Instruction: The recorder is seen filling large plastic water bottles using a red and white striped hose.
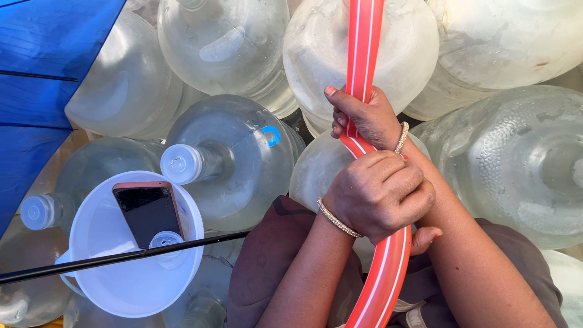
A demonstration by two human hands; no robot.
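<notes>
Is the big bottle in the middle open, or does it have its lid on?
Lid on. The middle bottle lies tipped on its side, and a pale cap covers its neck, pointing toward the white funnel.

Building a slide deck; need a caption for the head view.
Both hands, left and right, grip a red striped hose above clear water jugs.

I think this is a water filling or water selling place, probably outdoors. Many large clear plastic water jugs lie packed close together and fill almost the whole view. A white plastic funnel rests among them, and a red hose with white stripes runs across the jugs. At the left edge I see blue umbrella fabric, which suggests an open-air stall.
</notes>
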